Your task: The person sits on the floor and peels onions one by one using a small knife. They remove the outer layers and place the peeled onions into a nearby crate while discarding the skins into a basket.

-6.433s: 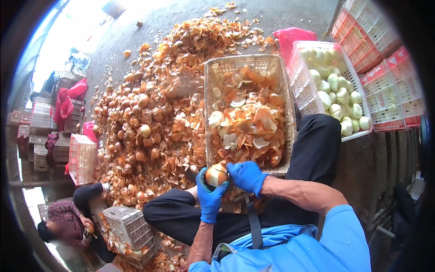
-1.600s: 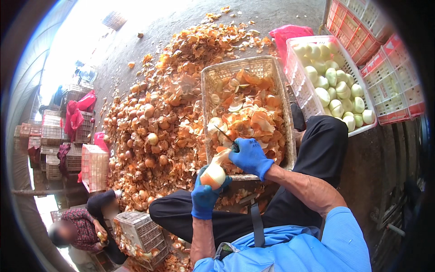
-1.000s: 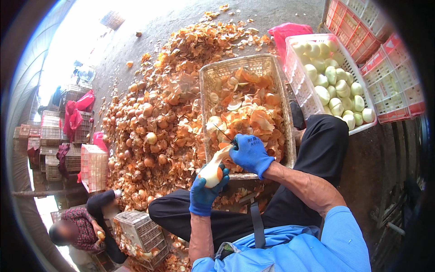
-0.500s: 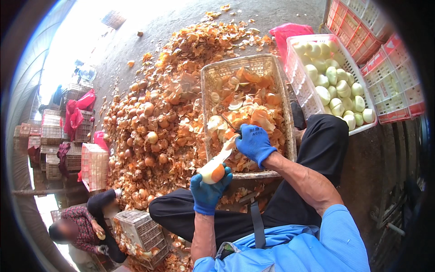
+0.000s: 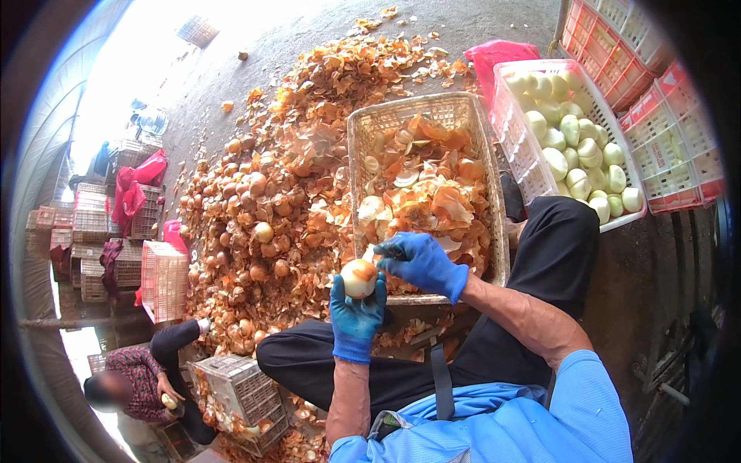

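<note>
With fingers [image 5: 337, 293] of both hands curled, works near wide heap of skins and onions [image 5: 289, 185], and at worn crate [image 5: 492, 201] with peelings [image 5: 448, 202] inside; bends right hand [image 5: 423, 265] halfway, cannot tell around what; cups left hand [image 5: 356, 318] snugly around pale onion [image 5: 359, 279], just before crate's near left corner

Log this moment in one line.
left hand: holds partly peeled onion; right hand: close beside onion; peeled onions: in white crate

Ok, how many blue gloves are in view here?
2: one on the left hand, holding a partly peeled onion, the other on the right hand, beside that onion. Others may be hidden; the co-worker's hands are too small to judge.
</note>
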Demonstrator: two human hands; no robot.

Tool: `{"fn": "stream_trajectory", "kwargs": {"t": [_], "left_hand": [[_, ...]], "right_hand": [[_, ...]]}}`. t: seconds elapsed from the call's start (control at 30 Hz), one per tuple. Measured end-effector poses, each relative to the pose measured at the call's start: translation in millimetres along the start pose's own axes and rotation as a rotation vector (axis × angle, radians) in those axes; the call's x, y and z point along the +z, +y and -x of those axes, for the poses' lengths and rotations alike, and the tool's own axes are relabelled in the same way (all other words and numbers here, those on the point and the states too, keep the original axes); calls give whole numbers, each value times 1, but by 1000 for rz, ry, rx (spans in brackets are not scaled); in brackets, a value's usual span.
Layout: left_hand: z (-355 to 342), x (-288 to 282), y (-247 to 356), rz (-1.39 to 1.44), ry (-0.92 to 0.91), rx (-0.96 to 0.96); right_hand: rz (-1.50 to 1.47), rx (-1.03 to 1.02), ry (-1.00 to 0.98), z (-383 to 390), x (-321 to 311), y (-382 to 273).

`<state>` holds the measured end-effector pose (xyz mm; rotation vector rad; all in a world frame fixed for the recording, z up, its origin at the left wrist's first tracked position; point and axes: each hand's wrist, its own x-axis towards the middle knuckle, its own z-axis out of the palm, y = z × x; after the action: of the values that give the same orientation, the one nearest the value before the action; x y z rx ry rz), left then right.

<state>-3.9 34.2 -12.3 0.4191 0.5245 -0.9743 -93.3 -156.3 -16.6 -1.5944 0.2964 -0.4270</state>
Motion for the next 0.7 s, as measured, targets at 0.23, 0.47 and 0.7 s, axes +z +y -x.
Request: {"fn": "stream_trajectory", "kwargs": {"t": [0.23, 0.47, 0.7], "left_hand": [[1, 4, -5, -103, 17, -14], [-2, -4, -9, -198, 64, 24], [7, 1, -14, -277, 62, 46]], "right_hand": [[247, -209, -117, 3, 1, -11], [402, -299, -108, 7, 3, -9], [426, -308, -107, 9, 4, -4]]}}
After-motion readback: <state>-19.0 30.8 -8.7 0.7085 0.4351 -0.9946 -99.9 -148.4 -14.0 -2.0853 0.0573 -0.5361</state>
